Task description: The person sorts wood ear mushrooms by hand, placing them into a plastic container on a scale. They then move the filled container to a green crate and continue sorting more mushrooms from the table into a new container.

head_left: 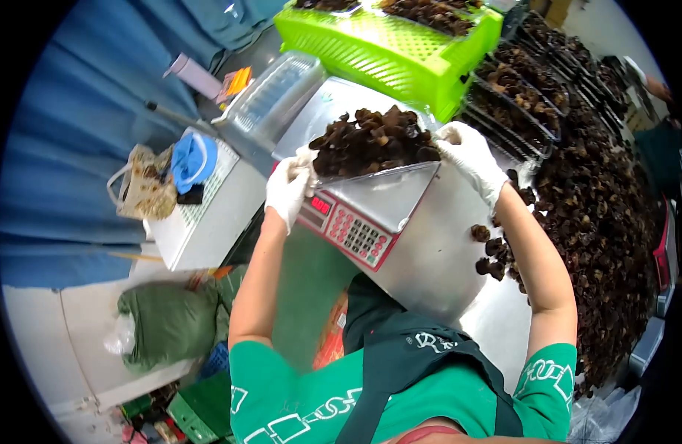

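Note:
A clear plastic tray (pixel 409 172), heaped with dark brown wood ear mushrooms (pixel 374 144), is held between my two white-gloved hands. My left hand (pixel 289 189) pinches its left edge, fingers closed. At the opposite end, my right hand (pixel 470 154) grips the right edge with the fingers partly hidden. Below the tray is a red-framed electronic scale (pixel 353 233) with a keypad and a lit red display that seems to read zero. Part of its metal pan (pixel 407 198) shows under the tray's front edge.
A large mushroom pile (pixel 585 244) covers the table's right side, with loose pieces near my right forearm. Behind stand a lime-green crate (pixel 378 48) and filled trays (pixel 515 100). Stacked clear trays (pixel 270 100) and a white box (pixel 207 222) are left. Another person's hand (pixel 657 90) shows far right.

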`<state>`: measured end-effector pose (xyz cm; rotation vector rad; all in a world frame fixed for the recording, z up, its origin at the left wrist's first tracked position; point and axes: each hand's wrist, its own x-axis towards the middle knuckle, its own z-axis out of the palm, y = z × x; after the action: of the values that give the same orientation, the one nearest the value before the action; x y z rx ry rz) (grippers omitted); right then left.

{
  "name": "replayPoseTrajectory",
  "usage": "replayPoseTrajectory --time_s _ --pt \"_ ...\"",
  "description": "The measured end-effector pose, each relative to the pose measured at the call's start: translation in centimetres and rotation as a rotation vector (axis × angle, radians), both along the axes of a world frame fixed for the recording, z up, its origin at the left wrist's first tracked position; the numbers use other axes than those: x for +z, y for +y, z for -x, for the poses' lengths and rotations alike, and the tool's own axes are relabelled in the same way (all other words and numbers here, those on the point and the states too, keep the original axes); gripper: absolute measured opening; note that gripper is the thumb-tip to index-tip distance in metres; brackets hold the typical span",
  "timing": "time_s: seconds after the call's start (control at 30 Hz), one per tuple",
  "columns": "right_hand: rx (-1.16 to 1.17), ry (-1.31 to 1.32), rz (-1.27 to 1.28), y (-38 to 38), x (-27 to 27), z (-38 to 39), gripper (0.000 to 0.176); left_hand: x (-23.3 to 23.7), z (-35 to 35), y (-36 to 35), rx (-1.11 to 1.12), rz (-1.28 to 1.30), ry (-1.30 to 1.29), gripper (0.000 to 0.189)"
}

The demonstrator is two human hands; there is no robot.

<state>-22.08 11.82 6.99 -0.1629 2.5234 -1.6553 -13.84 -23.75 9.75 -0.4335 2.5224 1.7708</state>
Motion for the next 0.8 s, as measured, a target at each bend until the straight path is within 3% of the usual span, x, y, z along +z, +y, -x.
replayPoseTrajectory --time_s 0.07,0.2,0.33,0.43,0.67,0.73,0.8 --pt "-0.053 -0.096 0.138 -0.3 3.0 -0.2 0.014 1.1 1.6 0.2 -0.041 -0.082 0.082 0.02" --pt "-0.079 0.048 0.141 1.4 4.5 3.8 0.008 3.3 8.2 -0.2 -0.104 -0.001 0.126 0.02" --pt "-0.131 0.056 0.08 3.3 9.4 8.8 0.014 6.6 17.7 1.9 -0.18 -0.026 0.2 0.018" --pt "-0.175 0.101 0.105 5.4 11.0 14.4 0.016 9.9 24.5 4.6 -0.221 0.115 0.198 0.017" --pt "-0.262 0.218 -0.073 9.6 9.4 27.8 0.021 11.7 37.2 9.7 -0.243 0.135 0.2 0.012" --pt "-0.265 0.157 -0.167 9.7 8.7 29.8 0.012 10.0 40.5 9.9 -0.234 0.111 0.168 0.016" --pt "-0.322 0.093 0.012 8.9 8.7 29.2 0.011 8.0 44.1 9.5 -0.323 0.526 0.193 0.012"
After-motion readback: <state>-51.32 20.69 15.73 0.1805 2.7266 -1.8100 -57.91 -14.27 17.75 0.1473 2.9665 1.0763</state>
